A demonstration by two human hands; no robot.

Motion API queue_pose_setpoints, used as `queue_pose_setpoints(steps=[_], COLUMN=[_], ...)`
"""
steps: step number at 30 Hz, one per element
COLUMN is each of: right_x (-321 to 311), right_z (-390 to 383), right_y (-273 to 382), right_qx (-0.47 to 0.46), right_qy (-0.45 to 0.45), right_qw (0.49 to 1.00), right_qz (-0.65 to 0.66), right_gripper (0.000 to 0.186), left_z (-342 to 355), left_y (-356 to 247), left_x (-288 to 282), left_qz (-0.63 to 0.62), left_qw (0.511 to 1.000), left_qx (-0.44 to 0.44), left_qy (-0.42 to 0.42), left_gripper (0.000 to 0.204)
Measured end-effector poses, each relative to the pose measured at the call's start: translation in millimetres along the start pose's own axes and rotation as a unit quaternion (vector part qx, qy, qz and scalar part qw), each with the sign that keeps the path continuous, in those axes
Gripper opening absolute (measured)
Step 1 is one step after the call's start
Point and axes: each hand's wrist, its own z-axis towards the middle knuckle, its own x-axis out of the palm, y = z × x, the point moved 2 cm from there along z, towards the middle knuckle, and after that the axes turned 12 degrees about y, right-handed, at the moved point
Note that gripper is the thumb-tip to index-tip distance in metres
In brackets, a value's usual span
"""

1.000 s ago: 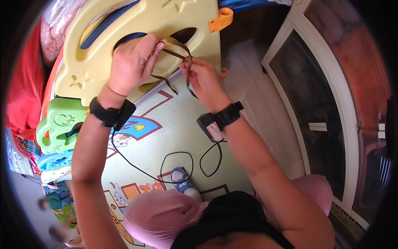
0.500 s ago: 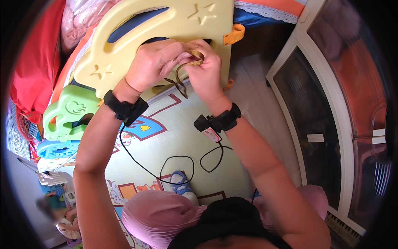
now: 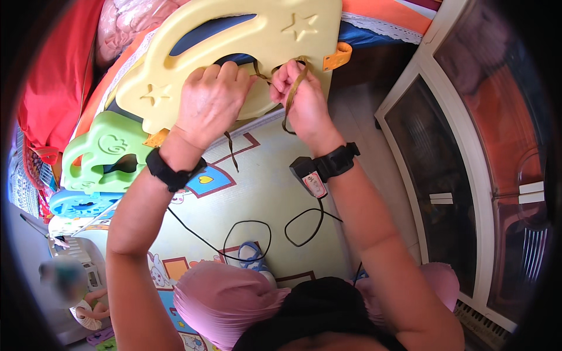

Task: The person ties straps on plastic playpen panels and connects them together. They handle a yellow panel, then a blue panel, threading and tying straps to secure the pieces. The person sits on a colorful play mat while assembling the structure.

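Note:
A narrow olive-brown ribbon (image 3: pixel 290 100) is looped at the yellow plastic panel (image 3: pixel 199 44) with cut-out openings. My left hand (image 3: pixel 212 105) is closed, its back toward me, with the fingers curled over the ribbon. One loose end hangs below that hand. A short stretch of ribbon crosses the gap between the hands. Near a small dark hole in the panel, my right hand (image 3: pixel 303 100) has its fingers bent and pressed together. The ribbon passes over these fingers and hangs in a loop beside the palm. The left fingertips are mostly hidden.
Orange hinge-like tabs (image 3: pixel 338 57) stick out of the panel. Green (image 3: pixel 111 149) and blue (image 3: pixel 82 202) plastic panels stand at the left. A glass-doored cabinet (image 3: pixel 395 111) is on the right. Wrist-strap cables (image 3: pixel 269 240) dangle over the patterned mat (image 3: pixel 293 222). A small person (image 3: pixel 88 313) sits at lower left.
My hands have moved apart, the left one turning back-up. The ribbon loop that both pinched together now stretches between them and over the right fingers. The view has shifted slightly.

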Motion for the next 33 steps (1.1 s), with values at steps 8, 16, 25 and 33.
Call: queue_pose_setpoints(steps=[8, 16, 25, 33], right_x=[1.4, -0.7, -12.0, 11.6], right_z=[2.0, 7.5, 14.3, 11.1], right_y=[29.4, 33.8, 40.5, 30.4], right_qx=[-0.127, -0.226, -0.234, -0.135], right_qy=[0.112, 0.178, 0.175, 0.122], right_qw=[0.840, 0.729, 0.693, 0.693], right_qz=[-0.515, -0.622, -0.659, -0.698], right_gripper=[0.022, 0.017, 0.017, 0.020], left_z=[-0.4, 1.0, 6.9, 0.2], left_y=[29.3, 35.6, 43.1, 21.3], left_x=[3.8, 10.0, 5.9, -0.8], left_qz=[0.058, 0.037, 0.049, -0.045], left_qw=[0.981, 0.970, 0.966, 0.992], left_qx=[0.171, 0.221, 0.236, 0.081], left_qy=[-0.067, -0.091, -0.095, -0.086], left_gripper=[0.016, 0.016, 0.011, 0.011])
